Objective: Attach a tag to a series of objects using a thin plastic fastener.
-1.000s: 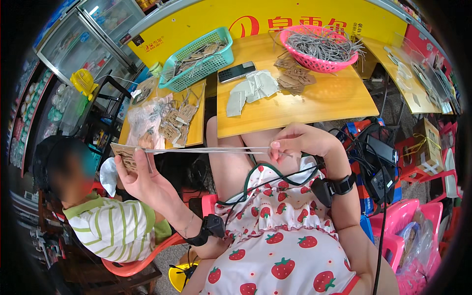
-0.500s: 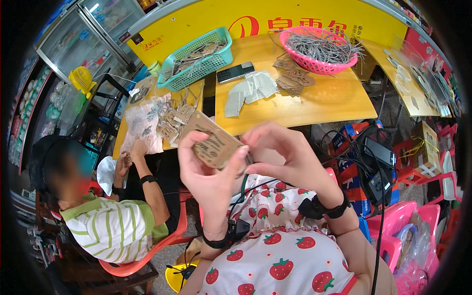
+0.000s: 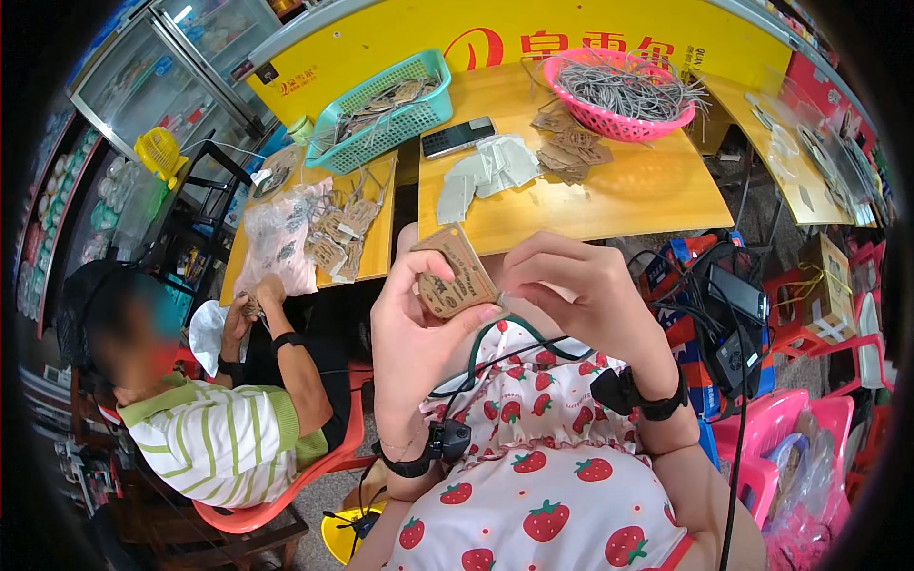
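My left hand (image 3: 414,333) grips a brown cardboard tag (image 3: 455,274) by its lower edge, holding it up close in front of my chest. My right hand (image 3: 571,290) is right beside it, fingers pinched at the tag's right end, where a thin string seems to sit; the string itself is hard to make out. Both wrists wear black bands. On the yellow table (image 3: 628,195) beyond lie pale grey tags (image 3: 490,167), a heap of brown tags (image 3: 566,152) and a pink basket (image 3: 619,90) full of grey strings.
A teal basket (image 3: 381,105) of tags and a black phone (image 3: 457,136) sit at the table's far left. A person in a striped shirt (image 3: 209,438) sits on my left, hands at a second table with bagged tags (image 3: 286,238). Pink chairs and bags crowd the right.
A second ago my hands were spread apart, stretching a string between them. They have come together at the tag in front of my chest, which is now held closer and lower.
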Motion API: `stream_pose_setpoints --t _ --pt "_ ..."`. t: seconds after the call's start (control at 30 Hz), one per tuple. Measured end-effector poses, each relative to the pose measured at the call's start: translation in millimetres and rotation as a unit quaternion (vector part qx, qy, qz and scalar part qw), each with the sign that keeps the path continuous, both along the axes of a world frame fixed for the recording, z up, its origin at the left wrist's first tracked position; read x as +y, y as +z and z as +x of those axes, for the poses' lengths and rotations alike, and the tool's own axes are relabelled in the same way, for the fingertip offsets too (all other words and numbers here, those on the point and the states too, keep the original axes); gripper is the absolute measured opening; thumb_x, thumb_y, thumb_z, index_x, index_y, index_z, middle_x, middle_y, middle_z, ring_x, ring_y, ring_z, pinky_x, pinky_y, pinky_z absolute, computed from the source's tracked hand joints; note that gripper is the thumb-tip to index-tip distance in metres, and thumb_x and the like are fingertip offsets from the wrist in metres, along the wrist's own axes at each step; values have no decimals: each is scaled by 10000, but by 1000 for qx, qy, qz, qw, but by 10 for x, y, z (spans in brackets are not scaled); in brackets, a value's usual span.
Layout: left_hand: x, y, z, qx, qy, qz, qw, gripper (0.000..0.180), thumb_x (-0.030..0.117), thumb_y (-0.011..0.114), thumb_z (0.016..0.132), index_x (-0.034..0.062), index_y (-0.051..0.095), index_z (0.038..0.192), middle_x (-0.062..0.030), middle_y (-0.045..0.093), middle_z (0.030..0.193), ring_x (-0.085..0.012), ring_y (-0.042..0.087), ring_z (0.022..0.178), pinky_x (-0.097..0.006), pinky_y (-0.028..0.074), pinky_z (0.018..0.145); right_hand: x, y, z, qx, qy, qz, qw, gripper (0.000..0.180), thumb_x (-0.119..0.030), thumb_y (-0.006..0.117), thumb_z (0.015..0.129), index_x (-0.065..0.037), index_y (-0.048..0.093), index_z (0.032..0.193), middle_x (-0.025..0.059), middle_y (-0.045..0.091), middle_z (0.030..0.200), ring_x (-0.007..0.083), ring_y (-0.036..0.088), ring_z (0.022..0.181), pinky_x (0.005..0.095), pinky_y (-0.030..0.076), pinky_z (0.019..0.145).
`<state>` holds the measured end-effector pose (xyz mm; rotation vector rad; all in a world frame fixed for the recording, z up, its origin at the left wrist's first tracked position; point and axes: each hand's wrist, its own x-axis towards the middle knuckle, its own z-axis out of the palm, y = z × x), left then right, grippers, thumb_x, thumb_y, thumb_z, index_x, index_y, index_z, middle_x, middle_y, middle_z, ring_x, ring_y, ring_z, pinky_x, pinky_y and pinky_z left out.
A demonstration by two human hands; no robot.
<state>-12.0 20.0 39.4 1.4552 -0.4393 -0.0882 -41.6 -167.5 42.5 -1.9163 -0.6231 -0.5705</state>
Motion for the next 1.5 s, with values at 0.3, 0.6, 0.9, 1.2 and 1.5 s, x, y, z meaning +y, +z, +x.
stream_pose_setpoints --t 0.3,0.6,0.9,1.2,1.5 --pt "-35 -77 46 -58 8 39 998 441 -142 710 705 43 439 1001 -38 536 1009 -98 576 934 -245 492 805 -117 -3 38 26 1 -40 999 144 78 637 752 11 601 874 111 582 810 270 601 689 326 477 611" --pt "172 -168 238 -149 165 66 973 385 -93 715 721 32 475 995 -39 493 1008 -102 525 953 -249 437 857 -736 -15 7 225 13 21 974 131 23 623 848 14 608 977 34 617 910 111 593 850 260 489 777" --pt "300 -58 324 -157 196 -16 968 735 -85 701 722 46 325 1340 -100 426 1234 -190 459 1150 -312 391 988 -1409 61 -230 153 -144 69 975 118 69 627 814 44 637 928 62 629 914 140 597 914 284 469 870" --pt "9 -186 194 -160 -102 -8 982 799 -54 747 677 86 304 1327 -149 372 1363 -212 442 1209 -351 413 993 -791 71 -87 -13 52 255 965 129 86 614 776 20 583 882 99 570 872 238 619 904 380 477 884" --pt "-113 -153 54 -167 -159 -24 973 765 -46 757 682 122 319 1286 -199 266 1431 -237 462 1202 -350 443 952 -132 115 -92 0 74 225 971 171 99 618 781 17 596 929 160 608 1054 238 613 1009 344 478 881"
